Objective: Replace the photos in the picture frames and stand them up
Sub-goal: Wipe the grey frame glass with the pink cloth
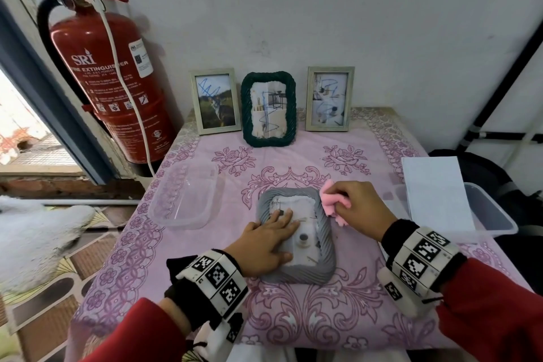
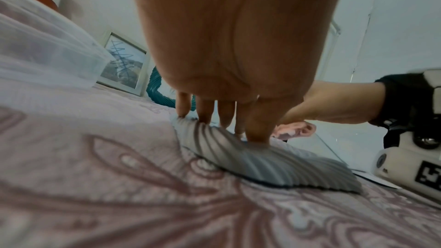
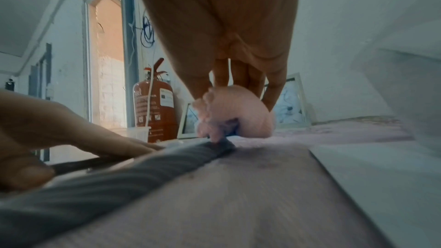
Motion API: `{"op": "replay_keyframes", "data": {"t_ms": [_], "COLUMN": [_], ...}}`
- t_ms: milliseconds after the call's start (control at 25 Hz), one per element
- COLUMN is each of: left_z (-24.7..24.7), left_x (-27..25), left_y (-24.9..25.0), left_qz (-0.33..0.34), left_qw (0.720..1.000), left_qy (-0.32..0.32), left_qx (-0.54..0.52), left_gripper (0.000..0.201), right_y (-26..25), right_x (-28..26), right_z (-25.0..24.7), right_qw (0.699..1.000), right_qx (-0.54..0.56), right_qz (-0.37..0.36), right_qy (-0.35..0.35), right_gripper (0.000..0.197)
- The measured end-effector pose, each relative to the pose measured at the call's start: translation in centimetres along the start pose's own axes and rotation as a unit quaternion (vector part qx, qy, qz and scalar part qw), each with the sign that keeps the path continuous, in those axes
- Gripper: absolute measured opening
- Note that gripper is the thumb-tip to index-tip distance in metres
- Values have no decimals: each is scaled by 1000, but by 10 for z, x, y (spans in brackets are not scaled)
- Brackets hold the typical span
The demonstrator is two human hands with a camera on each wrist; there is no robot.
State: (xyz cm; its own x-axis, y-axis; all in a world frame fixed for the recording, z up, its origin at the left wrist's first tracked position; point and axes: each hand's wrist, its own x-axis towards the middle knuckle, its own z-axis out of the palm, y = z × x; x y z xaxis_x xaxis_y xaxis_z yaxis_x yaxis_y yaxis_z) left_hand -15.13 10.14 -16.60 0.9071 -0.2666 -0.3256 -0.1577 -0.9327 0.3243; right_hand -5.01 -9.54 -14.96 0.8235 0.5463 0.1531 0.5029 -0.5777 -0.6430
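Observation:
A grey ribbed picture frame [image 1: 325,232] [image 2: 269,163] [image 3: 124,173] lies flat, face up, in the middle of the table. My left hand [image 1: 270,235] [image 2: 214,116] presses flat on its glass with straight fingers. My right hand [image 1: 358,206] [image 3: 238,82] pinches a crumpled pink cloth [image 1: 330,200] [image 2: 296,129] [image 3: 233,112] against the frame's far right corner. Three frames stand against the back wall: a pale one [image 1: 216,101] with a scribbled cat photo, a dark green ribbed one [image 1: 269,109], and another pale one [image 1: 329,98].
An empty clear plastic tub [image 1: 183,195] sits left of the grey frame. Another tub [image 1: 487,211] at the right edge carries a white sheet [image 1: 435,188]. A red fire extinguisher [image 1: 108,73] stands by the table's left back corner, beside an open doorway.

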Motion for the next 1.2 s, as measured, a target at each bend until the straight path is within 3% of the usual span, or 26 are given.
{"op": "replay_keyframes", "data": {"t_ms": [120,200,280,440,520,680,800,920,1080,1200], "left_z": [-3,-5,-9,-20,-22,-20,-29,-47,-65,-67], "left_x": [-1,-2,-1,-2,-4,-12,-25,-40,-57,-62], "left_y": [1,2,3,6,3,-10,-27,-52,-90,-114], "left_qz": [11,-2,-39,-51,-58,-91,-95,-112,-107,-137], "left_qw": [991,963,904,740,694,698,691,703,714,773], "left_qy": [95,181,248,195,214,285,329,378,400,356], "left_qx": [-89,-198,-346,-641,-685,-651,-637,-592,-564,-508], "left_gripper": [60,46,34,29,31,35,34,34,56,60], "right_y": [-16,-27,-38,-56,-60,-62,-51,-35,-26,-23], "right_x": [0,0,-1,-2,-3,0,4,8,11,13], "right_z": [2,8,15,28,32,31,29,31,34,38], "right_qw": [998,997,994,995,992,975,986,999,977,960], "right_qx": [2,54,96,90,117,221,158,8,-119,-190], "right_qz": [-29,-27,-12,-33,-35,-12,2,0,-21,-11], "right_qy": [52,46,47,21,-5,18,49,-52,-178,-205], "right_gripper": [25,23,20,23,24,30,30,28,39,42]}}
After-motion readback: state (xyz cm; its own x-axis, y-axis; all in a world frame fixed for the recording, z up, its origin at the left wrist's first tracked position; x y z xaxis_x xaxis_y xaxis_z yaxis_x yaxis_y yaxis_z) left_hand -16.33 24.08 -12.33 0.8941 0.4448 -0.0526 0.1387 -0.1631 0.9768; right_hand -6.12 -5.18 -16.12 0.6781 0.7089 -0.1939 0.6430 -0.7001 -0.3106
